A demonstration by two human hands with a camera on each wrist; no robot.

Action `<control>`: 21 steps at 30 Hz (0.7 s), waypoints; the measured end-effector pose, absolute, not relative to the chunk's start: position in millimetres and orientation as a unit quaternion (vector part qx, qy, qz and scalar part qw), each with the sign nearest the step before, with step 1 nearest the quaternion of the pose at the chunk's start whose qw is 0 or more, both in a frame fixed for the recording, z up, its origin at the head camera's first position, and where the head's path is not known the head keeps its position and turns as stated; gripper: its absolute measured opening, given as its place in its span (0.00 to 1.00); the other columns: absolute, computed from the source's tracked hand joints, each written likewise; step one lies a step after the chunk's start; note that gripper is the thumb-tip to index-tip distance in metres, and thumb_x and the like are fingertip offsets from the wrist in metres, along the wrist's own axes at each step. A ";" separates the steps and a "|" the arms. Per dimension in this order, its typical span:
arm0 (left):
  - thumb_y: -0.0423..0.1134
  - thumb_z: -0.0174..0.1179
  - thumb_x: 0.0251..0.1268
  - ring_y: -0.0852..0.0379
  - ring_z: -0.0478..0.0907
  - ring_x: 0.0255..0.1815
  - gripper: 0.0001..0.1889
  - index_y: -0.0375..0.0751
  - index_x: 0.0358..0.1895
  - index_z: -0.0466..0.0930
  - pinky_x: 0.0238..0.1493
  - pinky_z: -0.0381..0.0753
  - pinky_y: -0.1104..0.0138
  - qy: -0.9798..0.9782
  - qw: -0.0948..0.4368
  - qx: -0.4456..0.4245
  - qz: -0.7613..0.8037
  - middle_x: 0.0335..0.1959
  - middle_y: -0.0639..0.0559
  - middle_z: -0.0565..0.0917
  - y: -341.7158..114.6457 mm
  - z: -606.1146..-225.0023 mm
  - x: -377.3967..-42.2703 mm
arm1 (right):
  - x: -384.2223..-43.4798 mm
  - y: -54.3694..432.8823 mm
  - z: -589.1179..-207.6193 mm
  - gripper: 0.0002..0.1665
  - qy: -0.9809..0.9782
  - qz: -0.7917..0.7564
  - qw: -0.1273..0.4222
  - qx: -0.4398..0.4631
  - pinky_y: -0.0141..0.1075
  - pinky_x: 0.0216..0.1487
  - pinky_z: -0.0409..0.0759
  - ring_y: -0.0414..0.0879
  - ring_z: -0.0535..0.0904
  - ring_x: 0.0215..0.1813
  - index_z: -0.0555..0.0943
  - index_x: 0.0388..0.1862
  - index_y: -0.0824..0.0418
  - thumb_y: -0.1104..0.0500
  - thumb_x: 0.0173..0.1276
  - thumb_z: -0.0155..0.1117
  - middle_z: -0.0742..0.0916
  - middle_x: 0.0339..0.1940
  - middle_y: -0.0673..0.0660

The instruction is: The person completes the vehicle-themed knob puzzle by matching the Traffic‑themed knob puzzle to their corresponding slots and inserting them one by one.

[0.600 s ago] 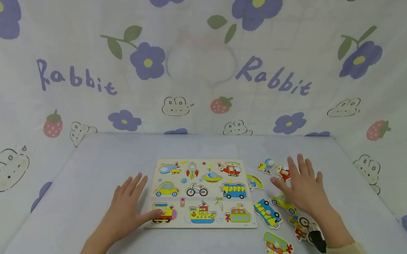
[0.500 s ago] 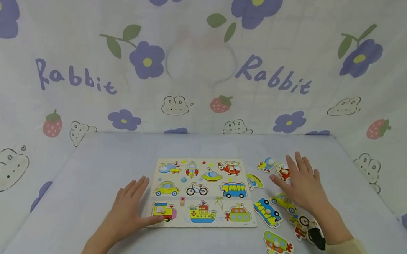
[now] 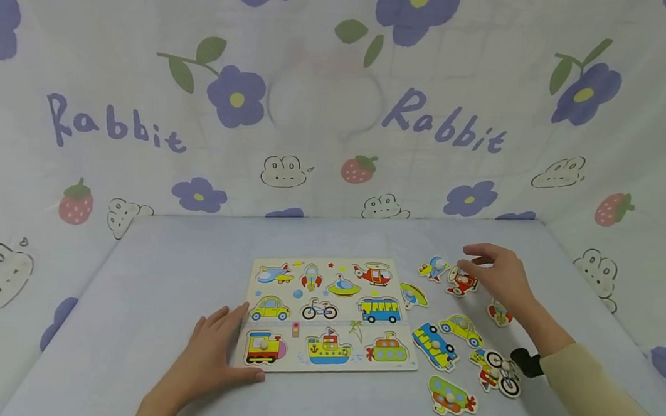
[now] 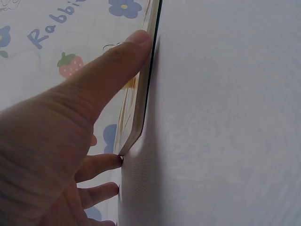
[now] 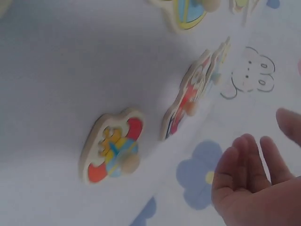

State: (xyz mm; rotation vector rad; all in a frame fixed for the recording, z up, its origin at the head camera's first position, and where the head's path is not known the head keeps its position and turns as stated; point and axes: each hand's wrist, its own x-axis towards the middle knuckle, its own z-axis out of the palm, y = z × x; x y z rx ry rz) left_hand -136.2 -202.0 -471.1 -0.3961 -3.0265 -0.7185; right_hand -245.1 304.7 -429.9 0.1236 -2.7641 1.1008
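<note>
My left hand (image 3: 207, 352) rests at the near left corner of a wooden peg puzzle board (image 3: 335, 321). Its thumb lies along the front edge and its fingers touch the left edge; the left wrist view shows the thumb (image 4: 138, 37) against the board's side. A train piece (image 3: 265, 348) with a knob sits in its slot. My right hand (image 3: 501, 276) hovers at the red helicopter piece (image 3: 463, 282), fingers bent. In the right wrist view a gap shows between thumb and fingers, with nothing held; the rocket piece (image 5: 117, 148) lies flat nearby.
Right of the board lie loose knobbed pieces: an airplane (image 3: 434, 268), a flying saucer (image 3: 414, 295), a car (image 3: 462, 330), a bus (image 3: 435, 345) and a submarine (image 3: 452, 398). A bicycle (image 3: 504, 373) overlaps another piece. Patterned cloth hangs behind the table.
My right hand has gone from spread fingers to bent ones beside the helicopter, uncovering the rocket. My left thumb has slid off the train slot to the board's front edge.
</note>
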 end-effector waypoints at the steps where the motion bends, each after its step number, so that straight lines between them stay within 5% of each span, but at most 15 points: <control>1: 0.75 0.73 0.30 0.38 0.56 0.72 0.66 0.40 0.75 0.61 0.68 0.47 0.34 -0.965 0.004 -0.128 -0.230 0.69 0.44 0.70 -201.9 -470.8 -136.2 | -242.0 298.6 -420.7 0.28 -0.915 0.396 0.070 0.029 0.42 0.48 0.81 0.59 0.78 0.53 0.78 0.61 0.67 0.49 0.71 0.65 0.83 0.54 0.66; 4: 0.72 0.74 0.31 0.38 0.56 0.73 0.64 0.39 0.74 0.62 0.69 0.48 0.35 -0.963 0.005 -0.130 -0.236 0.69 0.44 0.70 -201.7 -470.8 -135.8 | -245.8 288.9 -418.4 0.28 -0.882 0.470 0.042 -0.023 0.31 0.47 0.80 0.54 0.78 0.52 0.78 0.60 0.66 0.48 0.71 0.65 0.83 0.54 0.64; 9: 0.69 0.77 0.32 0.37 0.56 0.72 0.63 0.37 0.73 0.63 0.68 0.49 0.34 -0.960 0.012 -0.135 -0.247 0.69 0.43 0.70 -202.2 -471.5 -134.8 | -252.7 267.9 -424.3 0.29 -0.816 0.567 0.011 -0.115 0.35 0.53 0.80 0.53 0.79 0.53 0.76 0.64 0.65 0.50 0.69 0.67 0.83 0.56 0.62; 21: 0.67 0.77 0.33 0.37 0.56 0.73 0.60 0.36 0.72 0.64 0.70 0.49 0.36 -0.957 0.013 -0.140 -0.253 0.68 0.44 0.71 -203.6 -473.2 -133.5 | -260.6 259.2 -440.4 0.29 -0.711 0.661 -0.004 -0.238 0.29 0.40 0.81 0.48 0.79 0.40 0.77 0.65 0.63 0.57 0.66 0.71 0.85 0.43 0.53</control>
